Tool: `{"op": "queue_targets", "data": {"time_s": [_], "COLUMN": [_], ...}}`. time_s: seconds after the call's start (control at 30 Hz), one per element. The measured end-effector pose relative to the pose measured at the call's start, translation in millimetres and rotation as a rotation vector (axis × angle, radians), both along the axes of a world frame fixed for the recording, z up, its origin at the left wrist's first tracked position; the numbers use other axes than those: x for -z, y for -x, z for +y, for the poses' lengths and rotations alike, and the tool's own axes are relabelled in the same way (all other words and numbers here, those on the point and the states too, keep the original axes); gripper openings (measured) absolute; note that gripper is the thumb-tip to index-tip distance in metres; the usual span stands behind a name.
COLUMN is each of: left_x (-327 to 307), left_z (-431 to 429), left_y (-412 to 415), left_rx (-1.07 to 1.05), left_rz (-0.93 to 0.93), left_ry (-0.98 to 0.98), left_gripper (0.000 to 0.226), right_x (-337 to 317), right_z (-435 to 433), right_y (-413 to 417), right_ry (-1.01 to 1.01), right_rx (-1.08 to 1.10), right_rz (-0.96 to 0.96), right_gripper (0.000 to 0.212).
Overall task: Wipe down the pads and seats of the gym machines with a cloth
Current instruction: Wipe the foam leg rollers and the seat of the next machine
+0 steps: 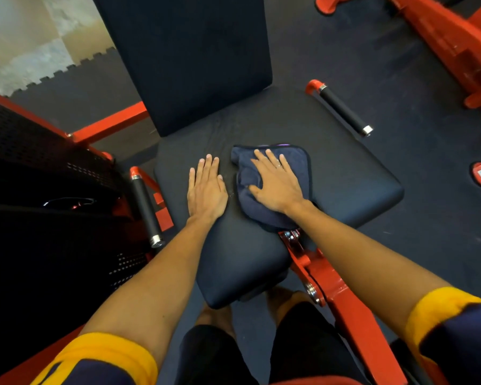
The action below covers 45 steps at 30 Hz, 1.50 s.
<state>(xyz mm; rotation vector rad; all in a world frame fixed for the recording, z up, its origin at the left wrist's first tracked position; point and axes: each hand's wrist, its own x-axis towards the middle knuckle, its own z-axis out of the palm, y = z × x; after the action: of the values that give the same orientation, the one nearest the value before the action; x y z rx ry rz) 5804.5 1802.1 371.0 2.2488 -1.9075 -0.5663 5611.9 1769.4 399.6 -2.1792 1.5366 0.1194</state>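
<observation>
seat (331,173) is smooth matt black vinyl-looking padding, the cloth (295,165) on it soft fuzzy navy terry, frame (347,298) glossy red painted metal, handles (342,108) matt black foam grip with shiny metal caps

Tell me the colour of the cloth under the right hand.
Dark navy blue cloth, with a thin purple edge at its far side; head view.

A gym: red-framed machines (442,48), padded seat (331,162) (interlocking rubber flooring (75,87)).
</observation>
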Motion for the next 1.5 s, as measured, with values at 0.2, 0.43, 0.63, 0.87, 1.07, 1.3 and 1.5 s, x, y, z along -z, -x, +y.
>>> {"op": "queue_targets", "data": {"time_s": [0.2,0.43,0.63,0.87,1.07,1.3,1.5], "left_x": [-0.9,0.4,5.4,8.9,21.2,31.4,34.5], "left_z": [-1.7,-13.0,-21.3,-44.7,-91.4,-112.0,-112.2], "left_y": [-2.0,-8.6,-7.9,-15.4,-38.1,-46.6,-43.5], "left_rx": [0.014,0.013,0.02,0.008,-0.067,-0.084,-0.136], "left_rz": [-0.017,0.007,-0.043,-0.059,-0.03,-0.078,-0.06], "left_ry": [0.007,0.041,-0.001,-0.05,-0.082,-0.089,-0.04], "left_gripper": [0.056,0.053,0.058,0.058,0.056,0.057,0.055], "right_x": [-0.5,-0.1,19.8,10.2,22.5,35.4,36.3], "right_z": [-33.8,2.3,-88.3,-43.3,-108.8,-128.6,-135.4], "right_y": [-25.4,25.3,-24.3,-12.6,-13.1,-53.3,0.8], "right_ry": [-0.053,-0.012,-0.061,-0.1,-0.105,-0.125,-0.137], "right_rx": [0.136,-0.184,0.077,-0.158,-0.166,-0.218,-0.452], "right_rz": [-0.075,-0.113,-0.045,-0.16,-0.097,-0.122,-0.136], "right_gripper": [0.078,0.082,0.073,0.085,0.083,0.087,0.087]}}
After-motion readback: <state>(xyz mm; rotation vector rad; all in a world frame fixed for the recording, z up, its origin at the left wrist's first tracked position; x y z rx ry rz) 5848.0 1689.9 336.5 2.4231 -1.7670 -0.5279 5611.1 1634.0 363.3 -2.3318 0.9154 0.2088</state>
